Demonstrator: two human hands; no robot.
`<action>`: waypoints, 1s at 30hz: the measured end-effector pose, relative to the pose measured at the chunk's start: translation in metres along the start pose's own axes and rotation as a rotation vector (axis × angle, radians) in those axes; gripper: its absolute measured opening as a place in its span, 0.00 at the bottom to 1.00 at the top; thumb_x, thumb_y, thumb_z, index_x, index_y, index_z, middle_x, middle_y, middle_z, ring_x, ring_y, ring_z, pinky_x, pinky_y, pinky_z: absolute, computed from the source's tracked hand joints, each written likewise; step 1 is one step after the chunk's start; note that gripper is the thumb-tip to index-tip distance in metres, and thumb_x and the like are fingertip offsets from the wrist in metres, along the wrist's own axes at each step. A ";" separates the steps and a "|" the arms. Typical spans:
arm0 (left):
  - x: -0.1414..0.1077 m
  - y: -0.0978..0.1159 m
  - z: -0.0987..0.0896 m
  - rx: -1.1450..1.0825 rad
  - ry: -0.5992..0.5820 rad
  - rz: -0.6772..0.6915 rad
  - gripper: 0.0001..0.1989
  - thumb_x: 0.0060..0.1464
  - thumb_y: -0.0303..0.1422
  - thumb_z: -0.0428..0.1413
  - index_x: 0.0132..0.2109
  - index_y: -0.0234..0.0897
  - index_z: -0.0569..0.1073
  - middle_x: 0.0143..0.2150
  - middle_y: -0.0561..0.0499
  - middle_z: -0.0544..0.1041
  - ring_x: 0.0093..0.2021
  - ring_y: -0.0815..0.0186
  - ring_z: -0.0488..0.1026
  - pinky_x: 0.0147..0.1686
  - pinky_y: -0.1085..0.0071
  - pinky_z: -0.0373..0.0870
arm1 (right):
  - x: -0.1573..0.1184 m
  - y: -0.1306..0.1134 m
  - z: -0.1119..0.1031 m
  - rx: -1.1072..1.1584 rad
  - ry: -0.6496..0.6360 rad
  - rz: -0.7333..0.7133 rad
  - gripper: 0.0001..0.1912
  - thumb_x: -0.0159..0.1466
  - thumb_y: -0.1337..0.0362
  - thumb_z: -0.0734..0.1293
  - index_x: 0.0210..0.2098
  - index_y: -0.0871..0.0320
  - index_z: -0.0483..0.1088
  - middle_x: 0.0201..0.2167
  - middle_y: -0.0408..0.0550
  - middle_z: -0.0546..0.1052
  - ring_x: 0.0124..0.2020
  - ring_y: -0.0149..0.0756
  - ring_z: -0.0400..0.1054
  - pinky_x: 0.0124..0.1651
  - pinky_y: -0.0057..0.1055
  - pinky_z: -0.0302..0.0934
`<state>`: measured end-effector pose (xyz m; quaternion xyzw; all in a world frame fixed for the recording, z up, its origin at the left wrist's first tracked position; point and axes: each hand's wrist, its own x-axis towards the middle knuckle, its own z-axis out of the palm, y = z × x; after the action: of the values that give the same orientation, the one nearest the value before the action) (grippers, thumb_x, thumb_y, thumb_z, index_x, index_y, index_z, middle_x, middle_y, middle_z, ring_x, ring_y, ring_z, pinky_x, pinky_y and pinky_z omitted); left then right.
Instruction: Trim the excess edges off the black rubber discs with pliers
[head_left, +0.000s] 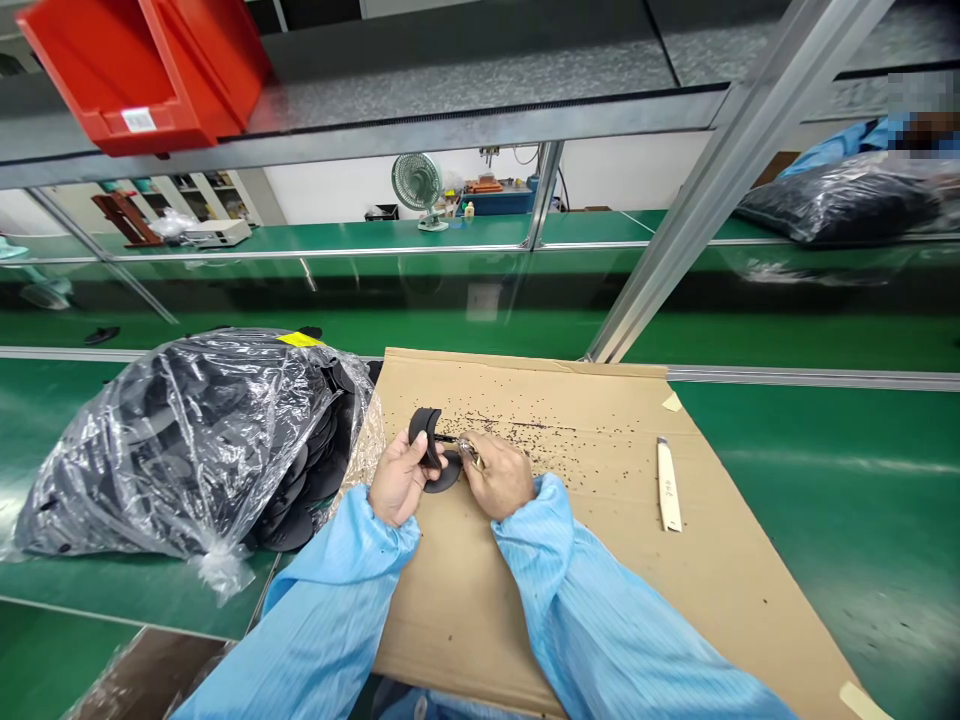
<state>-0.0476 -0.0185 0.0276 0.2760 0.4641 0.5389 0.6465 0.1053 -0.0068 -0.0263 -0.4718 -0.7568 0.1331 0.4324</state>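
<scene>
My left hand (pixel 402 477) is closed on a curved black piece (pixel 425 432), holding it upright above the cardboard sheet (pixel 465 620). To its right, my right hand (pixel 498 474) grips a small metal tool (pixel 469 450), whose dark thin tip reaches the black piece. Beneath and between the hands lies a round black part (pixel 444 474). Many tiny black bits (pixel 536 435) are scattered over the cardboard beyond my right hand. A white-handled cutter (pixel 667 485) lies on the right part of the sheet.
A clear plastic bag (pixel 172 440) of black parts bulges at the left, beside the cardboard. A metal post (pixel 675 230) rises behind the sheet, under a grey shelf (pixel 465 60) bearing a red bin (pixel 150 75). At the far right, a person's blue sleeve shows behind another bag (pixel 840 200).
</scene>
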 end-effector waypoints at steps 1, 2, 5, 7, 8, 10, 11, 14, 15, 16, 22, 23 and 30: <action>0.000 0.000 0.000 0.004 -0.003 0.006 0.24 0.43 0.38 0.67 0.40 0.33 0.63 0.30 0.50 0.72 0.27 0.70 0.70 0.22 0.79 0.63 | 0.000 0.000 0.000 0.010 -0.004 0.004 0.11 0.66 0.67 0.58 0.43 0.57 0.69 0.35 0.48 0.75 0.37 0.39 0.69 0.41 0.33 0.62; 0.000 0.000 0.000 0.009 -0.006 0.010 0.23 0.44 0.39 0.66 0.41 0.34 0.63 0.30 0.51 0.72 0.27 0.70 0.71 0.22 0.79 0.63 | 0.000 0.000 0.000 0.021 -0.009 0.005 0.11 0.66 0.67 0.58 0.43 0.57 0.69 0.36 0.48 0.75 0.37 0.39 0.69 0.41 0.33 0.62; -0.001 0.000 0.000 0.022 -0.007 0.016 0.24 0.45 0.39 0.66 0.42 0.34 0.63 0.30 0.51 0.72 0.28 0.69 0.72 0.22 0.79 0.63 | 0.000 0.000 0.000 0.041 -0.025 0.011 0.11 0.66 0.67 0.58 0.43 0.58 0.69 0.37 0.48 0.76 0.38 0.39 0.70 0.42 0.33 0.63; 0.000 0.000 0.000 0.030 -0.007 0.021 0.25 0.45 0.40 0.66 0.43 0.34 0.63 0.31 0.51 0.72 0.29 0.68 0.72 0.22 0.79 0.62 | 0.001 0.000 0.000 0.054 -0.027 0.015 0.11 0.66 0.67 0.57 0.43 0.58 0.69 0.38 0.49 0.76 0.39 0.39 0.70 0.42 0.32 0.63; 0.000 -0.001 0.000 0.033 -0.009 0.024 0.25 0.45 0.40 0.66 0.43 0.34 0.63 0.31 0.51 0.72 0.29 0.68 0.73 0.22 0.79 0.62 | 0.001 0.000 0.000 0.060 -0.026 0.017 0.11 0.66 0.67 0.57 0.43 0.58 0.69 0.38 0.49 0.76 0.39 0.39 0.70 0.42 0.32 0.63; 0.000 -0.001 -0.001 0.037 -0.013 0.031 0.25 0.46 0.40 0.66 0.43 0.34 0.63 0.31 0.50 0.72 0.30 0.68 0.73 0.23 0.79 0.62 | 0.001 -0.001 0.001 0.076 -0.031 0.021 0.11 0.67 0.67 0.57 0.43 0.58 0.70 0.38 0.49 0.76 0.38 0.38 0.70 0.41 0.31 0.63; 0.001 -0.002 -0.001 0.037 -0.013 0.035 0.24 0.46 0.40 0.65 0.43 0.34 0.63 0.31 0.50 0.72 0.30 0.67 0.73 0.23 0.79 0.63 | 0.001 -0.001 0.001 0.086 -0.034 0.024 0.11 0.67 0.67 0.57 0.42 0.58 0.70 0.37 0.49 0.76 0.38 0.38 0.70 0.41 0.31 0.63; 0.001 -0.003 -0.002 0.037 -0.011 0.042 0.24 0.46 0.41 0.65 0.43 0.34 0.63 0.32 0.50 0.73 0.31 0.67 0.73 0.23 0.79 0.63 | 0.001 -0.001 0.002 0.114 -0.037 0.034 0.10 0.66 0.67 0.57 0.41 0.58 0.70 0.37 0.49 0.76 0.38 0.38 0.70 0.42 0.30 0.63; 0.001 -0.003 -0.002 0.038 -0.010 0.044 0.24 0.46 0.41 0.65 0.43 0.34 0.63 0.32 0.50 0.73 0.31 0.67 0.73 0.23 0.79 0.63 | 0.001 -0.001 0.002 0.119 -0.034 0.038 0.11 0.66 0.67 0.57 0.42 0.58 0.70 0.38 0.49 0.76 0.39 0.38 0.70 0.42 0.30 0.63; 0.001 -0.003 -0.002 0.040 -0.008 0.044 0.24 0.45 0.41 0.66 0.43 0.34 0.63 0.32 0.50 0.73 0.31 0.67 0.73 0.23 0.79 0.63 | 0.001 -0.001 0.001 0.119 -0.033 0.043 0.11 0.66 0.67 0.57 0.42 0.58 0.70 0.39 0.49 0.76 0.40 0.38 0.70 0.43 0.30 0.62; 0.001 -0.004 -0.001 0.021 0.013 0.021 0.26 0.42 0.40 0.67 0.42 0.34 0.63 0.31 0.50 0.72 0.28 0.69 0.71 0.22 0.79 0.63 | 0.003 -0.003 -0.002 0.113 -0.093 0.081 0.11 0.66 0.68 0.58 0.42 0.58 0.70 0.39 0.49 0.76 0.41 0.38 0.70 0.44 0.31 0.62; 0.001 -0.003 -0.001 0.012 0.016 0.012 0.26 0.42 0.40 0.68 0.42 0.33 0.63 0.31 0.50 0.72 0.28 0.70 0.71 0.23 0.79 0.63 | 0.003 -0.004 -0.002 0.113 -0.102 0.085 0.11 0.66 0.68 0.58 0.42 0.58 0.70 0.39 0.48 0.76 0.41 0.38 0.70 0.44 0.30 0.62; 0.003 -0.003 -0.001 -0.024 0.037 0.004 0.27 0.41 0.40 0.68 0.43 0.34 0.63 0.32 0.50 0.73 0.29 0.69 0.71 0.24 0.78 0.66 | 0.003 -0.005 -0.002 0.185 -0.042 0.153 0.10 0.65 0.67 0.58 0.38 0.58 0.71 0.36 0.48 0.76 0.38 0.37 0.70 0.42 0.29 0.62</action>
<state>-0.0475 -0.0164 0.0239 0.2593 0.4687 0.5509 0.6400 0.1030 -0.0075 -0.0207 -0.4833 -0.7122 0.2447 0.4466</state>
